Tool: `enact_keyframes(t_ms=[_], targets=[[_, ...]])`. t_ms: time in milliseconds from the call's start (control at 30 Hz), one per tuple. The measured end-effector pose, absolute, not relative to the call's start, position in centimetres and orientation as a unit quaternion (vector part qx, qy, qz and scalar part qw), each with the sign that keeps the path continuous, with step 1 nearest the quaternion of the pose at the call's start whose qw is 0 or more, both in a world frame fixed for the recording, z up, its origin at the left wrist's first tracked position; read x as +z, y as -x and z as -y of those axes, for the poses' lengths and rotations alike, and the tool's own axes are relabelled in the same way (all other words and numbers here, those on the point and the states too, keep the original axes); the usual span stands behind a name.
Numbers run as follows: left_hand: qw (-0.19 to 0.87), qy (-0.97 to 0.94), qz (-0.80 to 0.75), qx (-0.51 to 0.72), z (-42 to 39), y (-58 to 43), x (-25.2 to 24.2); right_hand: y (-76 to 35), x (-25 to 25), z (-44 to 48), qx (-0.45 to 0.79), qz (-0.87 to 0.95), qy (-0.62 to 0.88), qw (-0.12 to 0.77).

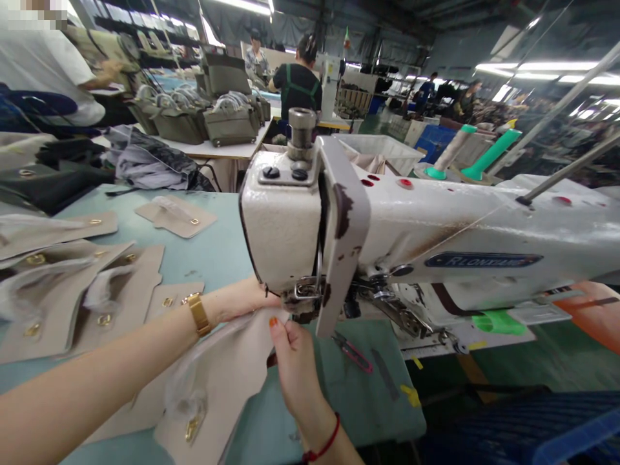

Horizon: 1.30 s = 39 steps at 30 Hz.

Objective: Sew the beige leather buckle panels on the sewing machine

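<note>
A beige bag panel (232, 371) with a gold buckle and a strap in clear wrapping reaches up to the head of a white sewing machine (281, 226). My right hand (294, 355) pinches its near edge between thumb and fingers, just below the needle area. At the panel's far edge lies my left hand (239, 301), a gold watch on its wrist. Its fingertips disappear behind the machine head and the panel, so their grip is hidden. The needle and presser foot are mostly out of sight.
Several similar beige panels (43, 297) with gold hardware lie at the left, and another panel (177, 216) lies farther back. Pink-handled thread snips (356, 355) rest on the table right of my hand. Thread cones (491, 155) stand behind the machine. Co-workers sit beyond.
</note>
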State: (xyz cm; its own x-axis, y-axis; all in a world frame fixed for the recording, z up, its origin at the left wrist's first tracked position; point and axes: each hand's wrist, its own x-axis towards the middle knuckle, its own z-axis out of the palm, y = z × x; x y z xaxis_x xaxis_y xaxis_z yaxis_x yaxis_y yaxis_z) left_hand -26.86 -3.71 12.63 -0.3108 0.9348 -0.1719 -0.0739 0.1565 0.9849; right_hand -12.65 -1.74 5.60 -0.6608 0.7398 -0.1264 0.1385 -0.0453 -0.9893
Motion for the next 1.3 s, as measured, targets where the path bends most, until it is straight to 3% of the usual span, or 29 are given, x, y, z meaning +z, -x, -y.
enact_keyframes(t_ms=[233, 467, 600, 767, 867, 1033, 1300], targets=[[0.541, -0.267, -0.569, 0.559, 5.6, 24.8, 9.6, 10.2, 6.9, -1.0, 0.705, 0.637, 0.296, 0.100], [0.475, -0.287, -0.591, 0.585, 5.8, 23.4, 9.5, 9.3, 7.9, -3.8, 0.697, 0.672, 0.248, 0.039], [0.398, -0.331, -0.668, 0.534, 6.7, 24.2, 9.5, 8.9, 9.1, -4.7, 0.670, 0.709, 0.219, 0.020], [0.154, -0.413, -0.768, 0.465, 11.4, 24.3, 5.7, 7.0, 10.4, -4.0, 0.702, 0.678, 0.217, -0.030], [0.138, -0.416, -0.780, 0.446, 13.8, 22.2, 2.7, 6.0, 9.1, -2.1, 0.717, 0.657, 0.232, 0.013], [0.308, -0.311, -0.742, 0.508, 12.6, 18.2, 2.0, 5.4, 5.9, 1.7, 0.699, 0.628, 0.310, 0.143], [0.319, -0.299, -0.737, 0.515, 10.7, 17.0, 4.9, 5.0, 7.6, 2.5, 0.624, 0.685, 0.341, 0.161]])
